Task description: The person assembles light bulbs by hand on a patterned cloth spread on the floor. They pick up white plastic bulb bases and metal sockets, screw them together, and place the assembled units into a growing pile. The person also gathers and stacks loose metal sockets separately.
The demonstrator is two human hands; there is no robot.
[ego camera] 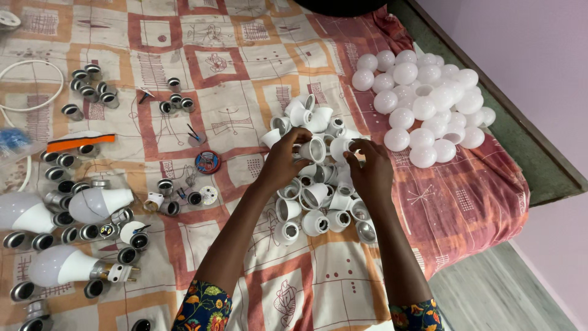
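Observation:
My left hand (283, 160) grips a white bulb housing (313, 149) over a pile of white bulb housings (315, 208) in the middle of the patterned cloth (245, 73). Beside it, my right hand (369, 170) pinches another white housing (340, 148) by its rim. The two hands hold their pieces close together, just above the pile.
A heap of white round bulb domes (422, 104) lies at the far right near the cloth's edge. Several metal bulb caps (89, 83) and assembled white bulbs (98, 203) lie at the left. A small round tin (207, 162) and an orange-handled tool (79, 142) lie between.

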